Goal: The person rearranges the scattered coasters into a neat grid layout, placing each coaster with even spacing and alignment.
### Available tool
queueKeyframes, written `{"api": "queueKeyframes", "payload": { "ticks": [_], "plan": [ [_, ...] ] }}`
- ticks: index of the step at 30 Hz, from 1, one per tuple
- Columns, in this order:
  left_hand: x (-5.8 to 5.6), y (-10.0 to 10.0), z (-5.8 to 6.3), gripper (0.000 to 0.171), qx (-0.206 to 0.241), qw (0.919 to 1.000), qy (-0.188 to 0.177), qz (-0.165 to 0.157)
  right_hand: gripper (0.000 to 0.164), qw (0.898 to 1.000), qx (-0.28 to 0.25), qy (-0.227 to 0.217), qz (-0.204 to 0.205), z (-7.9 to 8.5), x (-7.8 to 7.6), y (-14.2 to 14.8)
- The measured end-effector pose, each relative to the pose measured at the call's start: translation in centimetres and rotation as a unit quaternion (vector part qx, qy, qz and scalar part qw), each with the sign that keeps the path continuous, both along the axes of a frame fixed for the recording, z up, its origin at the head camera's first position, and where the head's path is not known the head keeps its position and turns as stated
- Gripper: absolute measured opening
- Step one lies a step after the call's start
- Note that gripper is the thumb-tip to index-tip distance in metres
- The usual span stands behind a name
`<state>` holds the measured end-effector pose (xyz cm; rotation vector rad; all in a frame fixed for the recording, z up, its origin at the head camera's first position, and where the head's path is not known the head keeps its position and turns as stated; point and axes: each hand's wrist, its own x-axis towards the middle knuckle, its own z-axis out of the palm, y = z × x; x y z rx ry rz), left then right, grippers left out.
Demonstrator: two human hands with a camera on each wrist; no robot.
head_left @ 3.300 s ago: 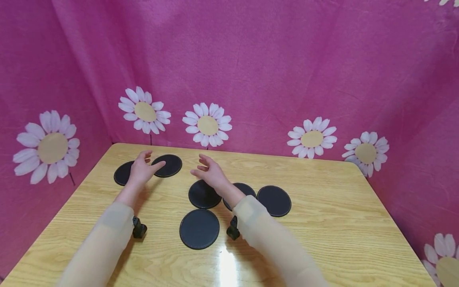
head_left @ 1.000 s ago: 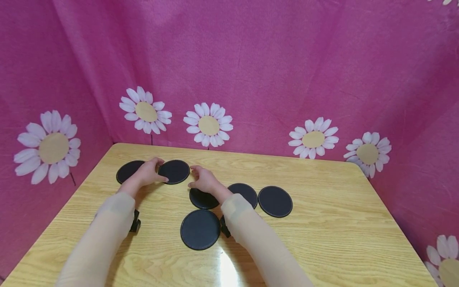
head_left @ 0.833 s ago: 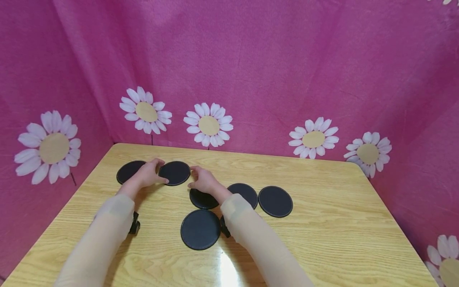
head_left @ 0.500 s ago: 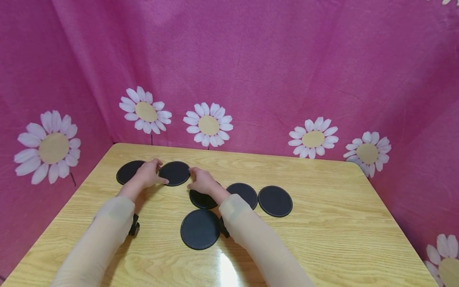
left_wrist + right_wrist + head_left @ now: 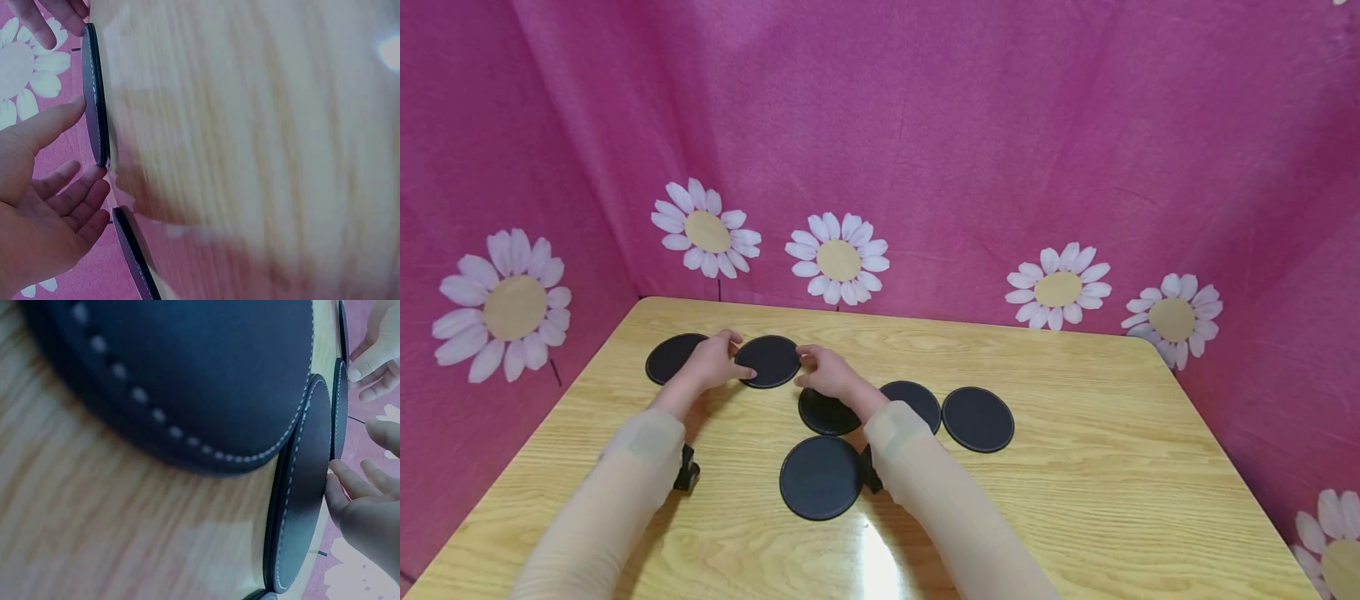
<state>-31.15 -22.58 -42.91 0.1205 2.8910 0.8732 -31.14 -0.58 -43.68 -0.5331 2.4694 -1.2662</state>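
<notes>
Okay, so at the far left of the wooden table (image 5: 1112, 492), one black disc (image 5: 670, 358) lies flat, partly covered by the left hand (image 5: 713, 363). Next to it is the bit that's just changed: the second disc (image 5: 767, 362) has slid a little right and nearer over the last few seconds, and now sits between both hands. Seems like that's the piece being worked on, and it's ended up closer to the middle bunch. Moving right, there's the near disc (image 5: 822, 477) touching the shiny disc (image 5: 826, 414) just beyond it, then the half-hidden disc (image 5: 919, 402) by the right wrist, then the rightmost disc (image 5: 978, 419), pretty much edge to edge with it.

Fingers: the left ones are spread and relaxed, thumb on the second disc's near left rim. The right hand (image 5: 830, 372) isn't clenched either, loosely bent fingers meeting that disc's right edge. Both look like touching, not grasping. Can't tell whether the second and shiny discs meet, since the right hand's in the way.
</notes>
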Motion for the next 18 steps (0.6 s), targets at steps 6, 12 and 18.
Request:
{"api": "queueKeyframes", "payload": {
  "ticks": [6,12,18],
  "plan": [
    [-0.08,0.19,-0.04,0.061,0.026,0.9993,0.011,0.026,0.055,0.996,-0.069,-0.057,-0.031,0.10,-0.03,-0.14],
    [-0.26,0.41,-0.01,0.059,0.042,0.9980,0.025,0.040,0.058,0.988,-0.120,-0.076,-0.061,0.10,-0.09,-0.28],
    [-0.43,0.88,0.15,0.065,0.055,0.9965,0.044,0.043,0.059,0.976,-0.180,-0.068,-0.099,-0.02,-0.23,-0.28]
  ]
}}
